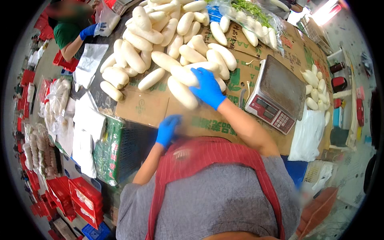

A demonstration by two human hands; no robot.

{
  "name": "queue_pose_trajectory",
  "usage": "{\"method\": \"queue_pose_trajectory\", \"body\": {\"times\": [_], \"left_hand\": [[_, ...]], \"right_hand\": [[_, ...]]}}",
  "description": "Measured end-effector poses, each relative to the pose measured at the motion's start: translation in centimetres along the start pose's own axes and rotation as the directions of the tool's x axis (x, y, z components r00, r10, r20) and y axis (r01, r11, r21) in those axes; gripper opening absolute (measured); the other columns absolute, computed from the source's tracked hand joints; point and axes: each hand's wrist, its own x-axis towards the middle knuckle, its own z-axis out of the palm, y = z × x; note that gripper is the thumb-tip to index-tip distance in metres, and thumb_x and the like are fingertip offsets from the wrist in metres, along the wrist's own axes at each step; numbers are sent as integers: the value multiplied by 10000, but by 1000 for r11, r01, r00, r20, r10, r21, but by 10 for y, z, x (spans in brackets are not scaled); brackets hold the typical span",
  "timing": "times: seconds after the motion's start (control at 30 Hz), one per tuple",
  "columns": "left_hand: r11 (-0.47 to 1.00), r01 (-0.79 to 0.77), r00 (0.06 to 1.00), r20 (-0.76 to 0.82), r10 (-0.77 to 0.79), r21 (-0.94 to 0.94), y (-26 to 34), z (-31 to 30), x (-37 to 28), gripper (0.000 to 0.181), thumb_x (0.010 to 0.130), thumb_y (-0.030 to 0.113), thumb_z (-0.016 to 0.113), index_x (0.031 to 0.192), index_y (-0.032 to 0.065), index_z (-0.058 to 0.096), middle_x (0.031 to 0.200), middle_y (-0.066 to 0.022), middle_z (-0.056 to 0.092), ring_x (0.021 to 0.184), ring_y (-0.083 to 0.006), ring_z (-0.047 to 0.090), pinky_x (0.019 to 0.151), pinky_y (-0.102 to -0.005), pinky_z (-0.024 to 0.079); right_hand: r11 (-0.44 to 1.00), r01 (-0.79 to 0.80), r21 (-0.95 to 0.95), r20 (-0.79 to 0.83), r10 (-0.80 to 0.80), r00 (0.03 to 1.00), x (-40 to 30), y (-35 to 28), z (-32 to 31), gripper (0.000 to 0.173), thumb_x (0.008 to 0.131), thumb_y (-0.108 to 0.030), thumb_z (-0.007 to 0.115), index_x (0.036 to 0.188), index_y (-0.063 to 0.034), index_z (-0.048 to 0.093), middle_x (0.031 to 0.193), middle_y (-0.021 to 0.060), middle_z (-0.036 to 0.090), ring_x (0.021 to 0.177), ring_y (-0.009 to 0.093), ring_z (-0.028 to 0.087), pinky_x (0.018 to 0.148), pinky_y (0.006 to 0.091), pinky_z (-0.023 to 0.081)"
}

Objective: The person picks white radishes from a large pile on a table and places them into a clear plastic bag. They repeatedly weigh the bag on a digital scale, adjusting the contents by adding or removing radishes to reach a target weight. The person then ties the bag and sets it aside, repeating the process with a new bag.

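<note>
My right hand [208, 87], in a blue glove, grips the near end of a white radish [183, 75], thumb on one side and fingers on the other. Just below it another white radish [182, 93] lies slanting on the flattened cardboard [144, 105]. Beyond spreads a large heap of white radishes [156, 33]. My left hand [169, 129], also gloved in blue, hovers by the table's near edge in front of the red apron [207, 151]. Its fingers look loosely apart and nothing shows in them.
A digital scale [282, 87] stands to the right, with a curved knife [241, 97] beside its left side. Smaller radishes [318, 87] and white plastic bags [307, 135] lie past it. At left, a co-worker's gloved hand [93, 30] holds a bag. Red crates [85, 201] stand lower left.
</note>
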Motion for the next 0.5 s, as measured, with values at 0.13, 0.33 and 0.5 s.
{"method": "queue_pose_trajectory", "body": {"times": [0.13, 0.33, 0.5], "left_hand": [[991, -18, 999, -32, 14, -135, 8, 17, 10, 276, 981, 135, 515, 1183, -14, 630, 1062, -111, 667, 979, -184, 630, 923, -324, 498], [901, -86, 996, -56, 68, -426, 46, 35, 24, 488, 963, 194, 559, 1407, 39, 424, 1267, -141, 576, 1113, -229, 591, 944, -345, 496], [705, -235, 961, -53, 270, -669, 90, 64, 49, 765, 909, 335, 631, 1522, 128, 223, 1402, -148, 475, 1271, -312, 492, 948, -417, 499]], "right_hand": [[992, -14, 122, 55, 7, 998, 9, 20, 24, 613, 846, -238, 676, 1372, -40, 431, 1235, 200, 516, 1129, 358, 499, 981, 431, 428], [-252, -633, 732, 675, 398, 621, -19, 1, -33, 462, 933, -459, 544, 1168, -62, 538, 876, 99, 597, 617, 140, 509, 517, 250, 399], [-670, -713, 207, 743, -367, 560, -44, 17, -30, 554, 937, -597, 428, 1042, -82, 603, 703, 56, 559, 470, 105, 380, 441, 233, 315]]}}
